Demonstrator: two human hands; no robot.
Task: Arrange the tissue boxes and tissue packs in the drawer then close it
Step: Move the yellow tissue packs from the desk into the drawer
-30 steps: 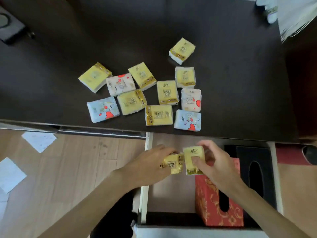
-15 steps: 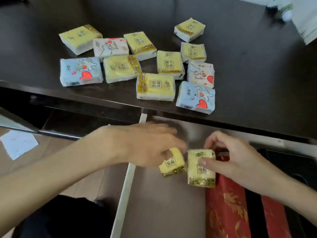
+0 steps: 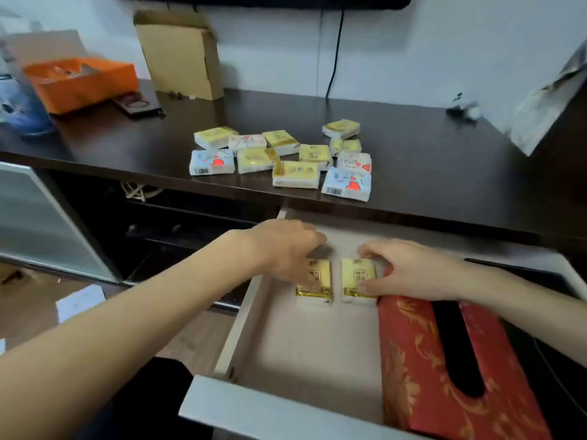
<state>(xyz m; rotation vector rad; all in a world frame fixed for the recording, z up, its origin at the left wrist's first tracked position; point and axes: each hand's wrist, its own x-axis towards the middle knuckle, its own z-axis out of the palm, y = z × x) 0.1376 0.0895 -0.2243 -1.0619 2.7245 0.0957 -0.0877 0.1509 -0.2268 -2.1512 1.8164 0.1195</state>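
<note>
Down in the open drawer (image 3: 241, 331), two yellow tissue packs lie flat side by side on its pale floor, close but with a thin gap between them. The left hand (image 3: 286, 249) comes in over the drawer's left wall and rests its fingers on the left yellow pack (image 3: 317, 285), thumb and fingertips closed lightly around its top end. The right hand (image 3: 413, 271) does the same with the right yellow pack (image 3: 357, 281), its thumb pressed on the pack's lower right corner and the other fingers curled over the far edge.

Just beside that right pack, touching or nearly touching its lower corner, stands a red tissue box (image 3: 413, 360) with gold leaf patterning and a long dark slot on top. It fills the right part of the drawer toward the front. Something black (image 3: 540, 360) sits to the right of it, and I cannot tell from here exactly what it is.

Up on the dark cabinet top (image 3: 444, 160) above the drawer, a loose cluster of tissue packs (image 3: 279, 157) waits: mostly yellow ones, with two blue and two white ones printed with red hearts. Further back on the left are an orange tray (image 3: 79, 84) and a cardboard box (image 3: 181, 55) leaning against the white wall.
</note>
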